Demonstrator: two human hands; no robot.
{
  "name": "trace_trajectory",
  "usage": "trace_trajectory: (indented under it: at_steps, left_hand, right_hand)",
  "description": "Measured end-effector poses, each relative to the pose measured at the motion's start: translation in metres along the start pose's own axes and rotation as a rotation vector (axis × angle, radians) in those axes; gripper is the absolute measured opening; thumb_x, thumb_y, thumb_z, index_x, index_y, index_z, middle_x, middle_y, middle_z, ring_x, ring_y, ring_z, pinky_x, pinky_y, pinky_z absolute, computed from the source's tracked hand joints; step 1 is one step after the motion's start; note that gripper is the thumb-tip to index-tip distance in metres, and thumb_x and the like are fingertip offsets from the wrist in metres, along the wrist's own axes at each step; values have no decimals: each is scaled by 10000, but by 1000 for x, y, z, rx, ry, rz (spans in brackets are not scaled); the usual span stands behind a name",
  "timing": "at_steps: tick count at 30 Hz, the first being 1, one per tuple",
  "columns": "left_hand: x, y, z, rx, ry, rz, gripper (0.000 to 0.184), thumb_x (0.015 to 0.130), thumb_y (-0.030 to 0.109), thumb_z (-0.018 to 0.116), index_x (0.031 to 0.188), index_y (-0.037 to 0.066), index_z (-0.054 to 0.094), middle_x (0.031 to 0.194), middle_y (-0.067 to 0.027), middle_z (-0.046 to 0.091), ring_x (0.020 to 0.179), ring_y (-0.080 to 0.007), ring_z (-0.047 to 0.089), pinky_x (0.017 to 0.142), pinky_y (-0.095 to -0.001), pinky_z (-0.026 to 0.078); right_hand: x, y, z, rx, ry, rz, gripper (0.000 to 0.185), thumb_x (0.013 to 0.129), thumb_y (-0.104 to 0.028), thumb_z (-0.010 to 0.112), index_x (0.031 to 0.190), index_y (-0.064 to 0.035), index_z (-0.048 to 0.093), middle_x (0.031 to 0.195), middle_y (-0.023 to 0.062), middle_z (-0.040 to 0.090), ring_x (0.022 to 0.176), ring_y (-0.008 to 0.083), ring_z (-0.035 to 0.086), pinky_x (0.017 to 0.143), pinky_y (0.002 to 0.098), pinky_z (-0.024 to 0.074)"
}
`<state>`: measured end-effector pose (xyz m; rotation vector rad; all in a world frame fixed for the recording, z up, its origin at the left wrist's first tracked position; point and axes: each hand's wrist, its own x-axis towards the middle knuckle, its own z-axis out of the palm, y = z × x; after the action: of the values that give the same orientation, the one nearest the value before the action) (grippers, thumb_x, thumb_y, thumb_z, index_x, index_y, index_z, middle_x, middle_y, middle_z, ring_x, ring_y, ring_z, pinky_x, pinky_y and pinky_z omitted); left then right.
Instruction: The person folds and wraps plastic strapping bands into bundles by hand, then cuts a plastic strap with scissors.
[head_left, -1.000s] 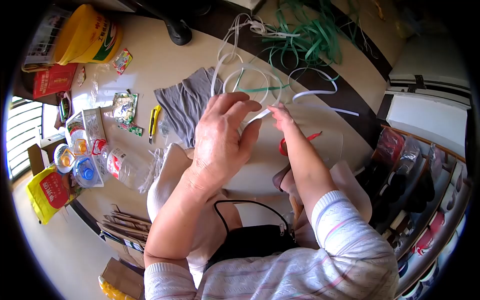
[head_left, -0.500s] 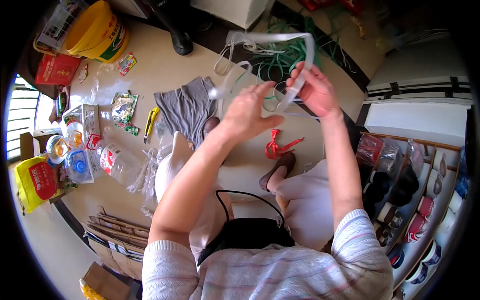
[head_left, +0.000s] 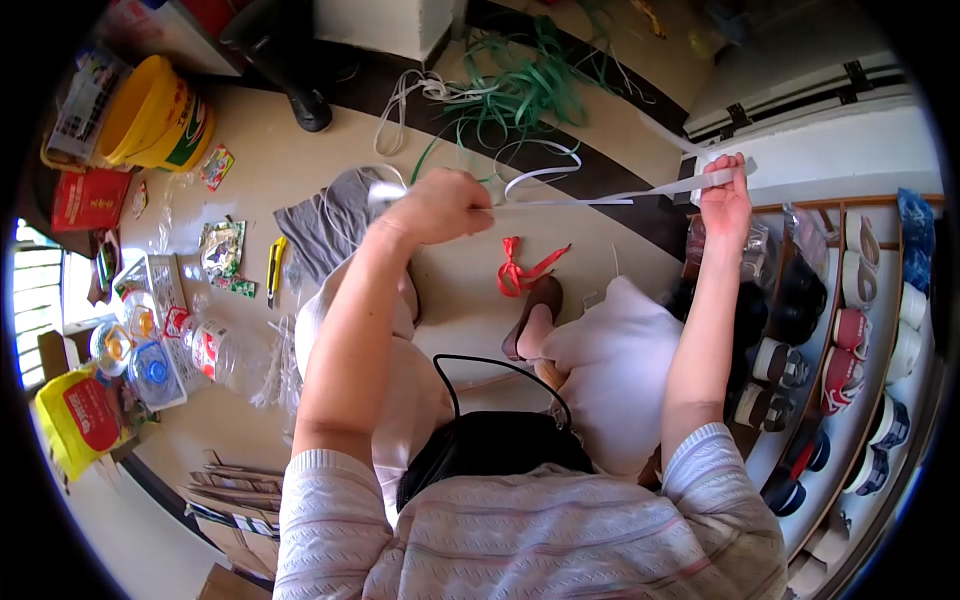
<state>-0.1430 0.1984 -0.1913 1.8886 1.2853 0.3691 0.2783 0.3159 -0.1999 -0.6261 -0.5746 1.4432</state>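
A long white plastic strap (head_left: 672, 187) runs between my two hands, which are spread wide above the floor. My left hand (head_left: 440, 208) is closed on one part of it, with a white blurred end showing at the wrist. Near the shoe rack, my right hand (head_left: 727, 205) has its fingers bent round the other part, and a loose piece sticks out past them. A curl of the strap hangs behind, by a tangle of green strapping (head_left: 535, 85). Below the stretched strap lies a red ribbon (head_left: 522, 272), tied in a loop.
Grey cloth (head_left: 325, 225) and a yellow utility knife (head_left: 275, 268) lie on the floor to the left. Beyond them are a yellow bucket (head_left: 150, 115), plastic bottles (head_left: 215, 350) and flattened cardboard (head_left: 235, 500). A shoe rack (head_left: 815, 400) stands at right. White cord (head_left: 400, 100) lies ahead.
My hands have moved apart, the left going left and the right going far right. The strap that was bent in a loop between them is now drawn out nearly straight.
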Motion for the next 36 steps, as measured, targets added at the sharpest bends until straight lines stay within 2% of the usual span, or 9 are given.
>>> trace_trajectory:
  at_steps: [6,10,13,17,21,25,27,31,36]
  left_hand:
    - [10,3,-13,-340,154,-228,192,808,196,574,849,26,654,579,-44,554,517,-121,519,508,-267,427]
    - [30,23,6,-448,213,-177,199,833,187,577,927,32,658,555,7,511,487,-49,465,444,-230,382]
    - [39,23,18,-161,332,-94,219,777,196,617,928,44,659,600,-82,579,550,-181,561,534,-307,442]
    - [35,25,23,42,361,-182,233,713,206,649,919,99,673,754,-157,629,727,-329,606,656,-372,480]
    - [32,29,26,117,355,-201,199,700,213,649,865,105,674,787,-138,643,770,-327,610,705,-389,490]
    - [34,26,29,-47,325,-39,204,682,217,660,849,101,673,782,-132,646,761,-328,614,703,-385,494]
    - [32,29,21,-158,303,-16,231,666,216,670,855,84,671,763,-149,639,735,-325,613,680,-380,492]
    - [28,20,10,-102,306,-55,250,724,172,639,939,46,627,737,-173,613,675,-315,601,645,-367,477]
    - [18,-9,7,199,430,-142,255,755,176,601,978,53,592,714,-182,601,718,-371,580,648,-440,453]
  right_hand:
    - [-19,-2,24,-132,331,16,524,827,-608,450,1111,-173,519,1255,60,490,1223,262,403,965,530,313]
    - [-50,72,91,-414,-353,390,975,743,-762,345,1377,-29,245,1368,163,368,1299,278,296,1004,509,289]
    - [-69,87,139,-543,-484,532,796,791,-523,595,1336,-10,322,1295,202,444,1203,292,426,966,417,369]
    - [-75,89,139,-1361,-107,-396,282,812,-84,626,1086,-29,586,998,79,639,919,149,585,822,283,452]
    - [-106,77,179,-1013,-261,-351,158,844,-73,578,993,-33,613,863,27,646,760,57,556,648,210,462]
    - [-111,121,170,-1453,-728,-510,229,777,-112,623,990,-32,589,925,126,629,782,266,609,633,355,494]
    - [-105,117,154,-1553,-726,61,170,789,-132,594,937,-48,591,759,174,604,679,323,590,601,397,462]
    - [-75,84,136,-1496,-591,173,157,878,-163,541,894,-48,647,627,-26,547,563,46,476,511,210,389]
    - [-20,39,53,-1096,38,-31,232,911,-209,524,1031,-34,616,733,23,617,598,59,537,549,173,404]
